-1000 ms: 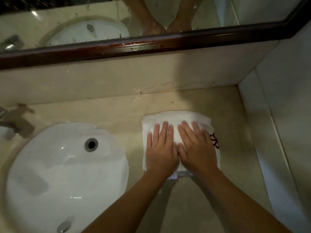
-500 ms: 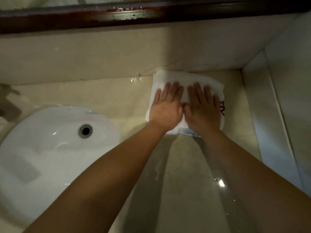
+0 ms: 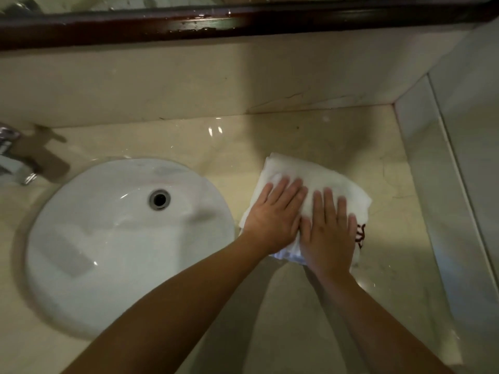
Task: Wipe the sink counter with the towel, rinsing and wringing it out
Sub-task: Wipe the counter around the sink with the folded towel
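Note:
A folded white towel [image 3: 318, 176] with dark red stitching at its right edge lies flat on the beige stone counter [image 3: 383, 168], right of the basin. My left hand [image 3: 274, 214] presses on the towel's left half with straight fingers. My right hand [image 3: 329, 228] lies flat on the right half, beside the left one. Both palms cover the towel's near part. The counter around the towel shines wet.
A round white sink basin [image 3: 108, 238] with an overflow hole is set into the counter at the left. A chrome faucet [image 3: 13, 157] stands at the far left. A backsplash and a dark-framed mirror [image 3: 243, 20] rise behind; a pale wall [image 3: 464, 184] closes the right side.
Both hands pushed the towel away to the backsplash, then drew it back toward me. The towel now lies turned slightly clockwise, clear of the back wall.

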The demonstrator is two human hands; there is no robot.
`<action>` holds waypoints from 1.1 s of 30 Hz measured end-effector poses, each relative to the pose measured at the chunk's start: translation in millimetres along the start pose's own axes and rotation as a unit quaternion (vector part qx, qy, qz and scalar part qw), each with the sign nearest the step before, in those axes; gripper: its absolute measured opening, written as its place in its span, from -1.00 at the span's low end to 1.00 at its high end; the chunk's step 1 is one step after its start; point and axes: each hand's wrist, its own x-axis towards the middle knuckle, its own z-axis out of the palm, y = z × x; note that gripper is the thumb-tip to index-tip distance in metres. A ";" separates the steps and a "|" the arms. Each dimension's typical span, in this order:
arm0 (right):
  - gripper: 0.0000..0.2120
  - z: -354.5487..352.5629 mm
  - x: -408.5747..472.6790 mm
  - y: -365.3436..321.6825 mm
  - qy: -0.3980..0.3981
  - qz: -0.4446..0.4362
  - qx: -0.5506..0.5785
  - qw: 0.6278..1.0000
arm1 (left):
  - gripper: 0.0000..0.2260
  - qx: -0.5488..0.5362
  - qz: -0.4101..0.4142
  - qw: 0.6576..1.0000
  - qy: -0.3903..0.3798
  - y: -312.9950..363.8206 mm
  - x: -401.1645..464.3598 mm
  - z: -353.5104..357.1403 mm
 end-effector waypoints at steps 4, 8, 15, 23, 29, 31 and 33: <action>-0.44 4.0 -38.4 -27.5 -0.003 0.009 0.007 1.000 | -0.49 0.002 0.022 1.000 -0.003 -13.2 -40.6 1.3; -0.44 9.0 -72.3 -44.0 -0.002 -0.002 0.012 1.000 | -0.48 -0.001 0.005 1.000 -0.012 -14.9 -81.0 8.9; -0.40 13.8 -82.6 -42.8 -0.021 -0.052 -0.015 0.998 | -0.48 0.002 -0.004 1.000 0.000 -15.1 -98.9 10.5; -0.39 7.7 -25.9 -37.2 -0.030 -0.095 -0.010 0.995 | -0.50 -0.014 -0.048 0.999 0.020 -26.1 -60.4 2.5; -0.40 1.2 41.1 -34.6 -0.025 -0.147 0.004 0.989 | -0.48 0.002 -0.115 0.993 0.019 -39.5 -14.4 -4.8; -0.41 0.0 66.6 -36.3 -0.017 -0.169 0.004 0.985 | -0.48 0.000 -0.137 0.990 0.028 -46.2 1.3 -9.7; -0.40 -2.8 93.8 -39.7 -0.019 -0.189 0.002 0.982 | -0.47 -0.005 -0.156 0.987 0.035 -54.5 19.0 -16.8</action>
